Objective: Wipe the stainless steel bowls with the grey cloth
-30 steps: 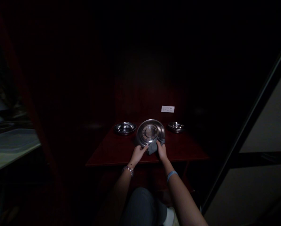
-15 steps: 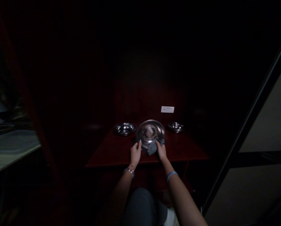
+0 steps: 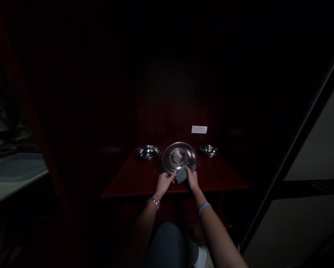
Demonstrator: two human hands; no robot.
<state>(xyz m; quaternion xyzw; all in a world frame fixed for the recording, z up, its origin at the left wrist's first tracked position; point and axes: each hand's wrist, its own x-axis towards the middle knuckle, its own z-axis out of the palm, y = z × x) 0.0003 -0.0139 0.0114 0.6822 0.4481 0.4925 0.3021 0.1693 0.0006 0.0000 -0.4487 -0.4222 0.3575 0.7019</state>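
A round stainless steel basin (image 3: 178, 156) is held up on edge, tilted, its ringed side with a circle of marks towards me. My left hand (image 3: 164, 183) grips it at the lower left rim, thumb close to a grey cloth (image 3: 181, 175). At the lower right, my right hand (image 3: 192, 178) pinches that cloth over the rim, thumb on top. The fingers behind the basin are hidden from sight. A second steel basin (image 3: 148, 152) sits to the left, and smaller steel bowls (image 3: 209, 150), seemingly stacked, sit to the right.
All of these rest on a dark red table (image 3: 125, 185) against a back panel with a white socket plate (image 3: 199, 129). At far left, a clear plastic tray or lid (image 3: 18, 166) lies on a pale surface. My knee (image 3: 168, 242) is below the table's front edge.
My left hand has shifted right along the lower rim, its thumb now pointing towards the cloth. The basin has turned slightly. My right hand and the cloth have barely moved.
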